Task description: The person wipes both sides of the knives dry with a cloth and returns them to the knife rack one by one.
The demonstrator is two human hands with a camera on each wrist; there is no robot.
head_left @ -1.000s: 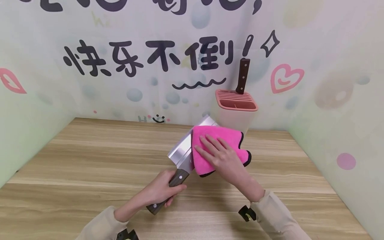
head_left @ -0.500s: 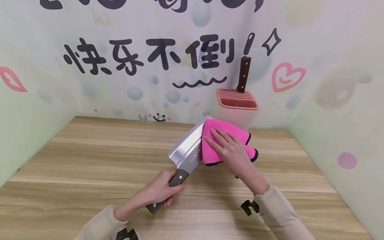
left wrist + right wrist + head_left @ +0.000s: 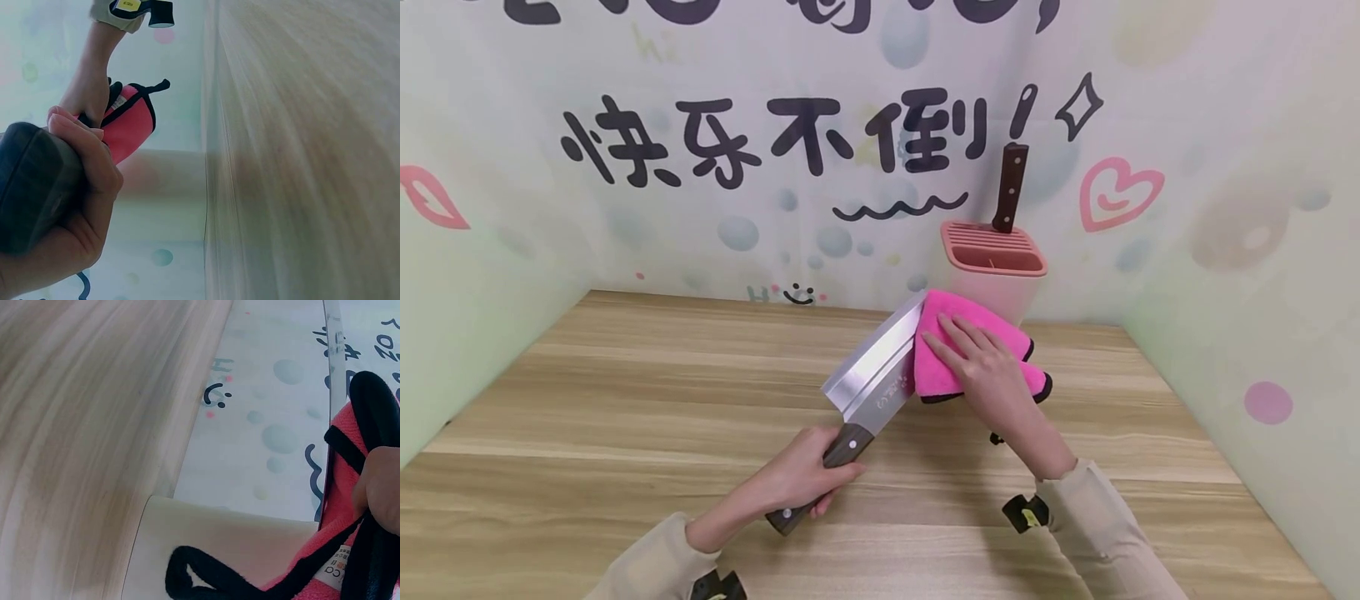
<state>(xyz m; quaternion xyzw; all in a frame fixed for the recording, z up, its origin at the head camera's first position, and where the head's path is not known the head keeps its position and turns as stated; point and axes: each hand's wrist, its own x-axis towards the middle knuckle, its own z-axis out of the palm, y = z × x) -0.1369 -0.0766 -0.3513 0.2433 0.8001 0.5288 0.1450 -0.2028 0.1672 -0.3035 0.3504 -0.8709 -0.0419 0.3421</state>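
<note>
My left hand point(image 3: 801, 473) grips the dark riveted handle of a cleaver point(image 3: 887, 396), held tilted above the table with its broad steel blade pointing up and right. In the left wrist view the handle's butt end point(image 3: 37, 187) fills the near left. A folded pink cloth point(image 3: 938, 362) with black edging covers the far part of the blade. My right hand point(image 3: 988, 375) holds this cloth, fingers spread along its upper face. From the right wrist, the thumb point(image 3: 381, 490) presses on the cloth's underside, beside a white label.
Behind the cloth, at the back wall, stands a white knife block point(image 3: 996, 292) with a pink slotted top. A brown-handled knife point(image 3: 1011, 187) sticks up from it. The wood-grain table point(image 3: 662, 417) is bordered by printed walls at the back and sides.
My right hand has slid the cloth up and right along the blade, toward its tip, baring more steel and the engraved mark. My left hand and the handle have stayed in place.
</note>
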